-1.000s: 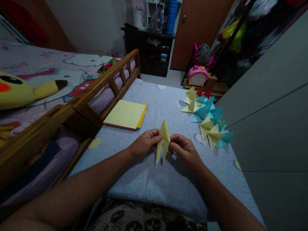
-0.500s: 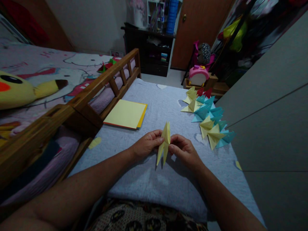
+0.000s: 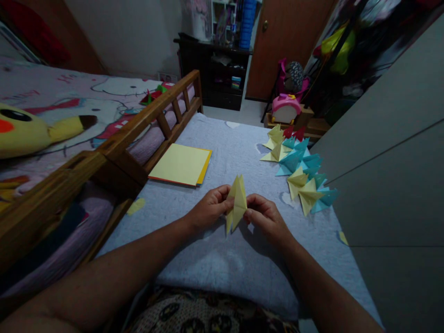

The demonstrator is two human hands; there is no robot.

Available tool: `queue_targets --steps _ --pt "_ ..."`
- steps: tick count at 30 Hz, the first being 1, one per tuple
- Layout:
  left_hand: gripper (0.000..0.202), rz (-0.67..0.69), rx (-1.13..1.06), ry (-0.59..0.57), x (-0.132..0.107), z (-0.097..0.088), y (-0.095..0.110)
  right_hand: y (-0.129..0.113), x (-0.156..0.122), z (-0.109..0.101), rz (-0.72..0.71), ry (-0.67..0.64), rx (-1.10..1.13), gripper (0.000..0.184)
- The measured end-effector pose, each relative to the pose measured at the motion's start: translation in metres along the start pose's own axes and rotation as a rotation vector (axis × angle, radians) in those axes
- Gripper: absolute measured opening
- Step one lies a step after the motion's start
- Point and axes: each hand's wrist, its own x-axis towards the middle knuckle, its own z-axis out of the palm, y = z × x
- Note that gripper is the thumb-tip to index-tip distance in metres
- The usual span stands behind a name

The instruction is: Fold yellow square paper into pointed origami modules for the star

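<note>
A folded piece of yellow origami paper (image 3: 240, 203) is held upright over the cloth-covered surface, its pointed tips showing at top and bottom. My left hand (image 3: 215, 203) pinches its left edge between thumb and fingers. On the other side, my right hand (image 3: 264, 213) grips the right edge the same way, thumb toward me. The front flap hides part of my left fingertips. To the left lies a stack of square paper (image 3: 180, 164), pale yellow on top with orange edges peeking out.
Several folded paper pieces stand at the right: yellow ones (image 3: 310, 195), blue ones (image 3: 294, 157) and red ones (image 3: 297, 133). A wooden rail (image 3: 152, 115) borders the left side, with a yellow plush toy (image 3: 26, 132) beyond it. A pale cabinet (image 3: 391, 185) rises close on the right.
The yellow folded paper has turned between my hands: a broad front flap now faces me, its top shows two points, and its lower tips sit closer together. Both hands stay nearly in place.
</note>
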Motion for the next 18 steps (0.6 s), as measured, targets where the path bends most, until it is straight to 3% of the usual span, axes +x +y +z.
queue_targets --steps 5,9,18 --pt "0.037 0.003 0.011 0.025 -0.0011 -0.0006 -0.0002 -0.0022 -0.0001 0.0013 0.006 -0.006 -0.013 0.016" --pt "0.031 0.022 0.037 -0.02 -0.0025 -0.0009 -0.0001 0.0004 0.0012 0.0013 -0.012 -0.016 0.0 0.024" --pt "0.021 0.055 0.17 -0.033 -0.0069 0.0018 -0.0003 0.0053 0.0016 0.0049 0.011 0.103 -0.111 0.028"
